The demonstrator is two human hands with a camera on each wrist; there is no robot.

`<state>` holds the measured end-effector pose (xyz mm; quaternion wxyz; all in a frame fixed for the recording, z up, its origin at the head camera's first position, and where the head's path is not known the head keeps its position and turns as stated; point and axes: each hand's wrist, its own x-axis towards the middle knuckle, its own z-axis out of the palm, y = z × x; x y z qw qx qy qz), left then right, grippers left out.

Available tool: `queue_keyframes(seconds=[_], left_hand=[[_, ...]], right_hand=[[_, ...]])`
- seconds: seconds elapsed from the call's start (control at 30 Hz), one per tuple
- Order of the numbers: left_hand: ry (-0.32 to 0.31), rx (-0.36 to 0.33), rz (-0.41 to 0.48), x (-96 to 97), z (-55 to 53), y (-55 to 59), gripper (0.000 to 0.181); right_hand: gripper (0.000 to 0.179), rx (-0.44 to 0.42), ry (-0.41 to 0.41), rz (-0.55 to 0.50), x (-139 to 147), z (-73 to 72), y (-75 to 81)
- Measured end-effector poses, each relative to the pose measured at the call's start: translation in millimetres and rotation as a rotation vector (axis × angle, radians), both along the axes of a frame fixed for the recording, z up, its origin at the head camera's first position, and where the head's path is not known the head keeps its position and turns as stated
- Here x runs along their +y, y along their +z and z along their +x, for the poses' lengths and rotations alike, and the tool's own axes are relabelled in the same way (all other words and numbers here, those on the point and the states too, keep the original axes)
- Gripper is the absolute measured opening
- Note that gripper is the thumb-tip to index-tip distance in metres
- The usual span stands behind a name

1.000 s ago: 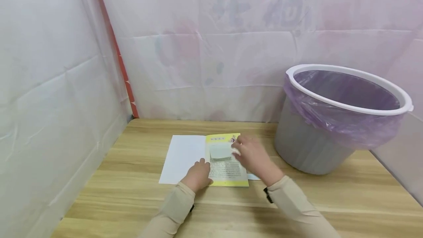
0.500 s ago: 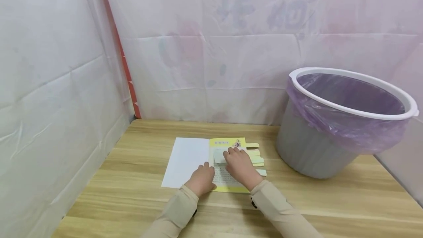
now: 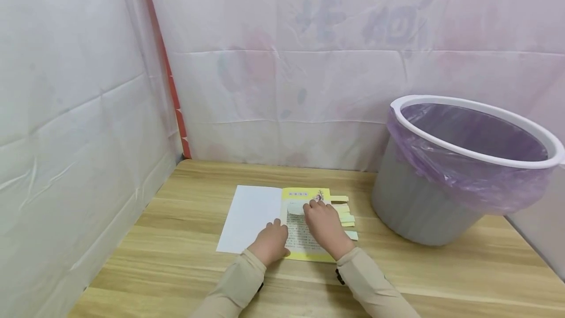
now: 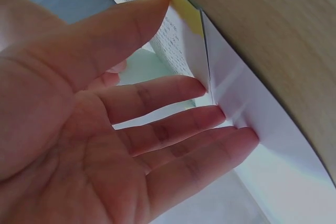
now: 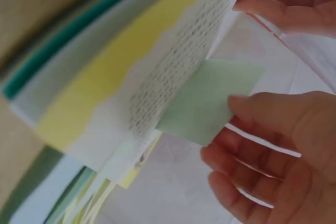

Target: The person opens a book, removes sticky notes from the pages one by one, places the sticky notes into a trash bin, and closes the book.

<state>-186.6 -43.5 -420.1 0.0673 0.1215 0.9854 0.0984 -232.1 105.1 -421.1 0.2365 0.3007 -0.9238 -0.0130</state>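
Observation:
An open book (image 3: 309,242) lies on the table, its left page (image 3: 253,215) blank white, its right page printed with text and yellow bands. A pale green sticky note (image 5: 202,106) stands up from the printed page, one edge against the paper. My right hand (image 3: 325,225) pinches the note's free edge between thumb and index finger, the other fingers loosely bent. Near the fold, my left hand (image 3: 270,242) rests on the book with extended fingertips (image 4: 244,139) on the white page and the thumb over the yellow border.
Several yellow and green paper tabs (image 3: 346,219) stick out past the book's right edge. A grey bin (image 3: 415,205) with a purple liner stands at the right of the wooden table (image 3: 176,269). White sheeting (image 3: 273,87) hangs behind and at the left.
My right hand has come down from the page's right side onto the sticky note and now lifts its edge. The left hand stays on the book. The head view has shifted slightly.

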Motion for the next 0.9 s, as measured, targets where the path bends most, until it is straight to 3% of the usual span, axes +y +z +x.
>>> queue_keyframes(seconds=[0.37,0.9], left_hand=[[0.002,0.005,0.014,1.4,0.0,-0.2,0.043],[0.013,0.007,0.012,-0.4,-0.6,0.8,0.045]], right_hand=[[0.014,-0.012,-0.099,-0.075,2.7,-1.7,-1.0],[0.028,0.064,-0.135,-0.232,9.0,-9.2,3.8]])
